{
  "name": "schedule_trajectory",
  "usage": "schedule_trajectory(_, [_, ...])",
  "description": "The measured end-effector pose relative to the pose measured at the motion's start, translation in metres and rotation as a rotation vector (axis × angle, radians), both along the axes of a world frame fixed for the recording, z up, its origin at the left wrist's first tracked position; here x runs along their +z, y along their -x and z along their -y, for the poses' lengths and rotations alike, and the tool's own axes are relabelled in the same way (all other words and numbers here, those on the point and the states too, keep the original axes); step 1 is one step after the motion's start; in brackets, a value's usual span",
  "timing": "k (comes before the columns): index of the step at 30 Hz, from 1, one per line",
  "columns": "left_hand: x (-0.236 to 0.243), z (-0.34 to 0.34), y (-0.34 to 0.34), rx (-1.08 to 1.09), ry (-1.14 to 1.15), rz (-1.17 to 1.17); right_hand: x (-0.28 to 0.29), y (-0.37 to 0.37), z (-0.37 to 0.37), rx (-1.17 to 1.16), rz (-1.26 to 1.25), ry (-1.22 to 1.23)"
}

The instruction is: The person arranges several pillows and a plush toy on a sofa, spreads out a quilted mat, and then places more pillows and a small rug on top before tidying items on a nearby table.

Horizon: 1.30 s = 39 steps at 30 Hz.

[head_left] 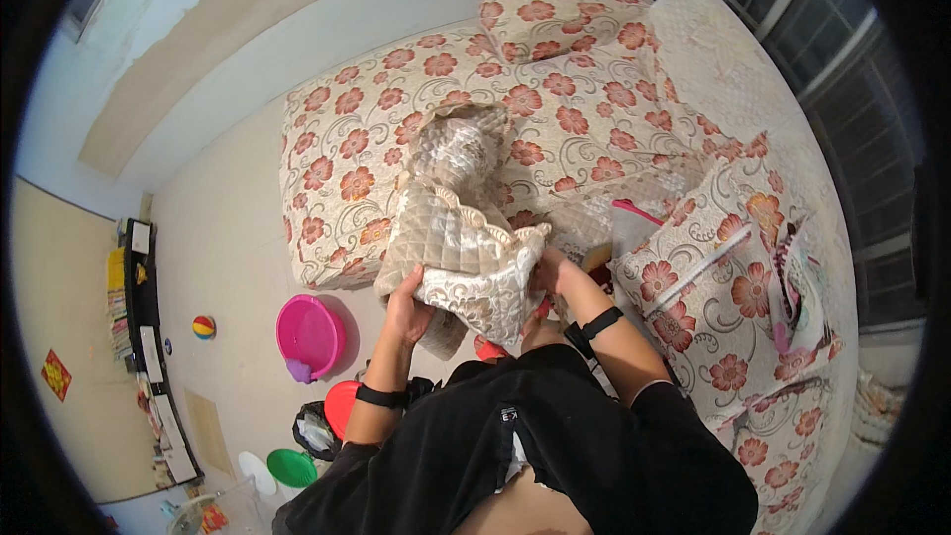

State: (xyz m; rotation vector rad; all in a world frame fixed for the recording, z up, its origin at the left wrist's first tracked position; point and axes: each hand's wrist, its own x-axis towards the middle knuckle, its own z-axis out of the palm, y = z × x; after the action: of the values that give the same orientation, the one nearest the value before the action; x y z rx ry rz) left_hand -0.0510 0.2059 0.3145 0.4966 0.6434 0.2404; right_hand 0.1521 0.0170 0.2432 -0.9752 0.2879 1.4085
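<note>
While both hands are at the near edge of the sofa (pixel 342 168), a beige-and-white quilted cover (pixel 446 233) is held between them, its near part lifted in front of the body and its far part lying crumpled on the sofa's flower-patterned cloth. The left hand (pixel 404 309) grips the cover's left side, thumb laid over the top, the other fingers mostly hidden beneath but clamped on the fabric. The right hand (pixel 551 272) has its fingers closed on the opposite side, next to the scalloped border; the fingertips are partly out of sight behind the cloth. A black band circles each forearm

Toward the sofa's far edge rests a pillow (pixel 563 18) in the same red-flower print. Along its right side, a long pale strip (pixel 701 269) slants over more flowered fabric, with a jumbled heap of cloth (pixel 800 297) beside it, nearer the right edge

Off the sofa's near left corner, a pink basin (pixel 309 337) stands on the floor (pixel 233 228), a small purple item (pixel 299 370) at its rim. Farther left is a striped ball (pixel 204 327); nearer the body are a red round object (pixel 342 408), a black bag (pixel 315 431) and a green basin (pixel 291 468)
</note>
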Motion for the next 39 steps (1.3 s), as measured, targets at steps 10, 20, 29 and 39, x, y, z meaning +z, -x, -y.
schedule_trajectory(10, [0.013,-0.002,0.003,0.072,0.023,-0.112,-0.124,-0.062,-0.047,0.835,0.874,-0.29])
schedule_trajectory(20, [0.054,-0.022,-0.053,0.239,-0.139,-0.109,-0.05,-0.129,-0.168,0.583,0.522,-0.152])
schedule_trajectory(29, [0.07,-0.015,-0.072,0.325,-0.123,-0.068,-0.044,-0.155,-0.24,0.709,1.42,-0.525])
schedule_trajectory(39, [0.049,-0.174,0.044,0.784,-0.161,0.071,0.065,-0.298,-0.253,0.27,1.537,0.381])
